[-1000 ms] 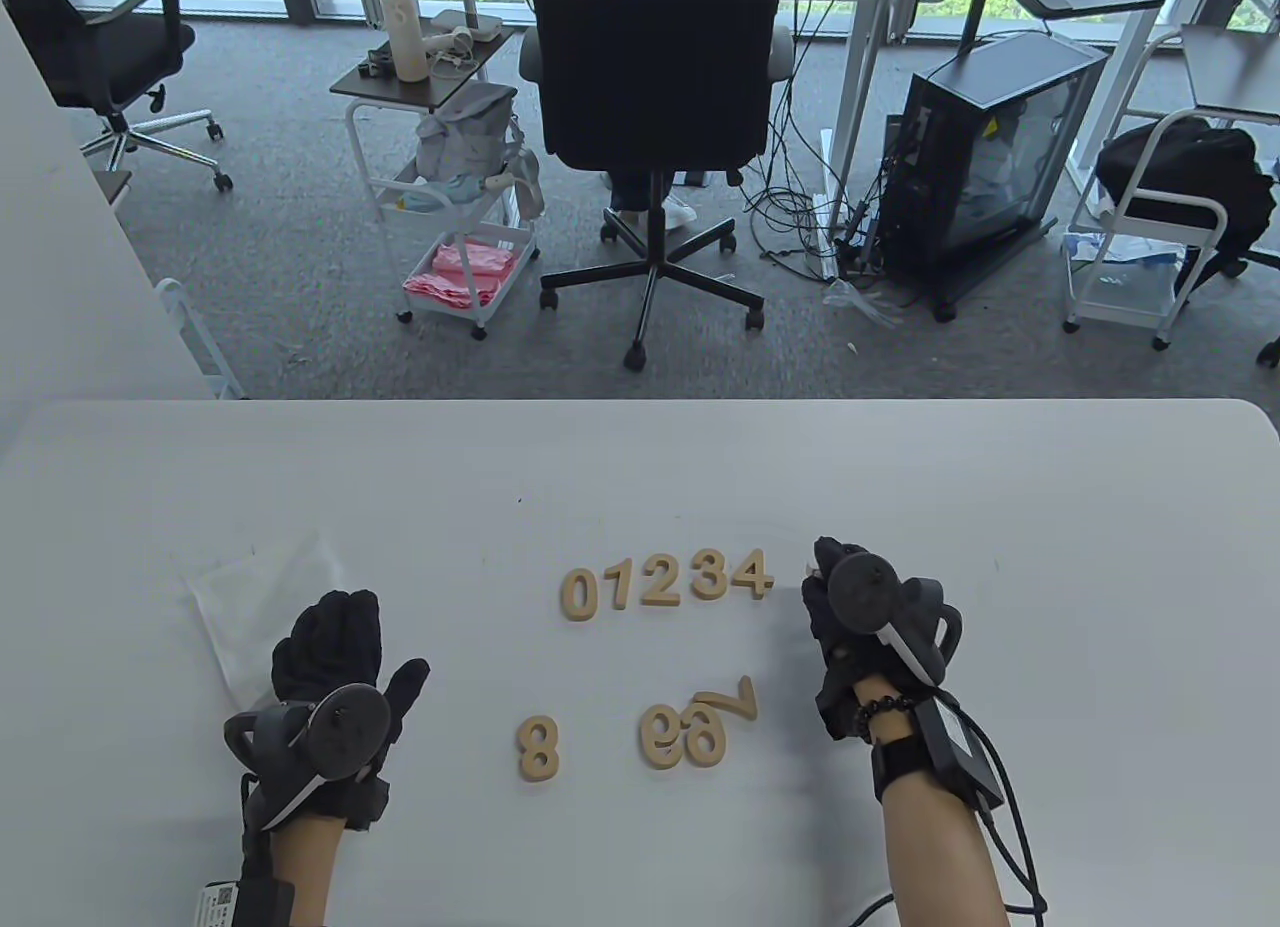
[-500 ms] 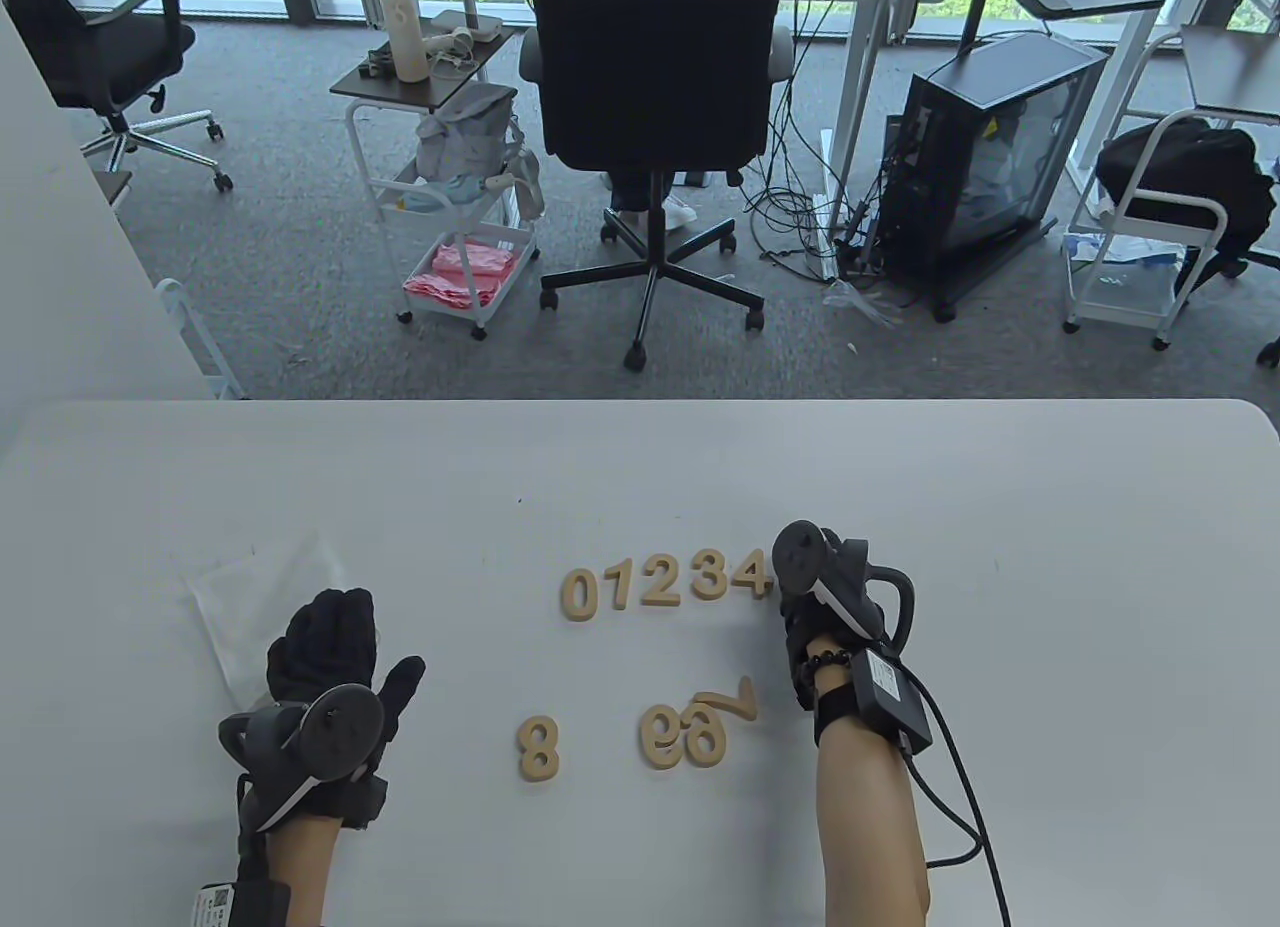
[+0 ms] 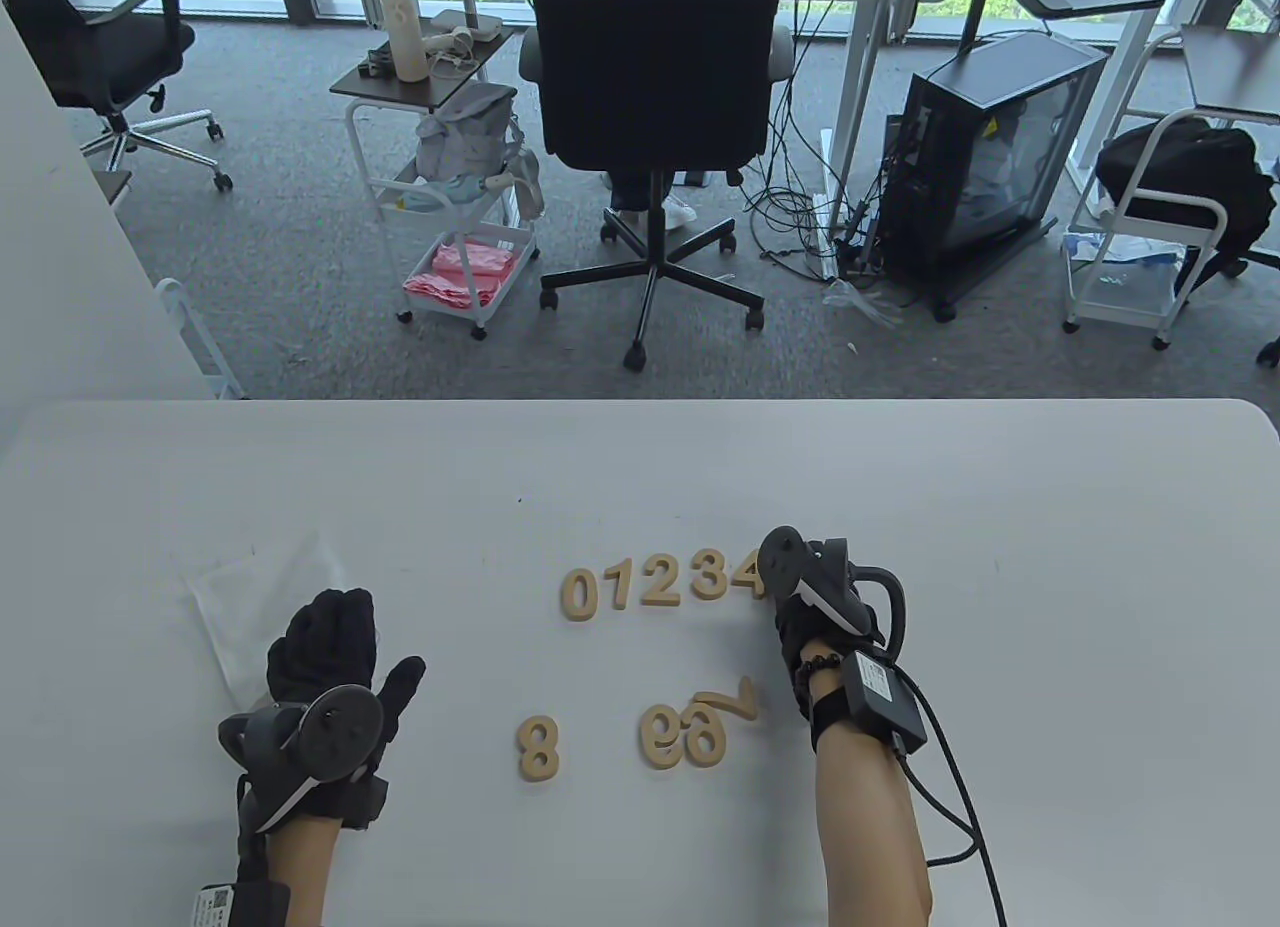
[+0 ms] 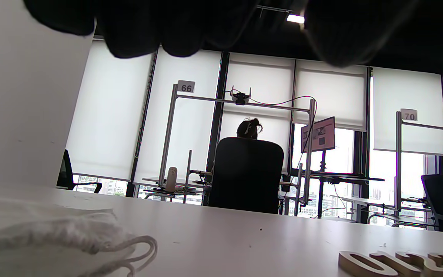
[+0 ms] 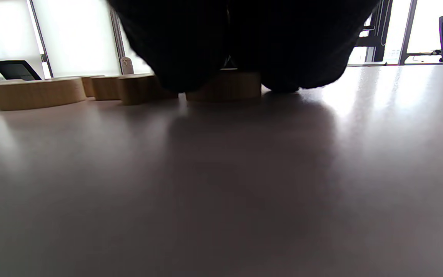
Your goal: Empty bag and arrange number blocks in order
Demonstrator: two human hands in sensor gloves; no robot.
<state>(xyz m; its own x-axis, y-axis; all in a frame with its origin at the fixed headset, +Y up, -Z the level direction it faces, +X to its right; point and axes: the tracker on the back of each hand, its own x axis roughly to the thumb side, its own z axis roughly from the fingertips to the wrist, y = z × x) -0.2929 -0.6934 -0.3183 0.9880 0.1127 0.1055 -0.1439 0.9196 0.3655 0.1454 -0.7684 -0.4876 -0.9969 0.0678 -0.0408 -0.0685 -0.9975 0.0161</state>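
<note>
Table view: right hand [image 3: 812, 622] at row's right end, grip hidden; left hand [image 3: 330, 657] flat, loose, on bag [image 3: 250, 597].

In the table view the gloved right hand [image 3: 800, 632] and its tracker cover the right edge of the tan wooden number block 4 [image 3: 745, 577], and whatever its fingers touch is hidden. In the right wrist view a tan wooden block [image 5: 225, 86] sits under the dark fingers [image 5: 190, 46], its shape unreadable. The gloved left hand [image 3: 325, 657] overlaps the white mesh drawstring bag [image 3: 250, 597]. The left wrist view cuts off the row of blocks [image 4: 398, 263] at its bottom right corner
</note>
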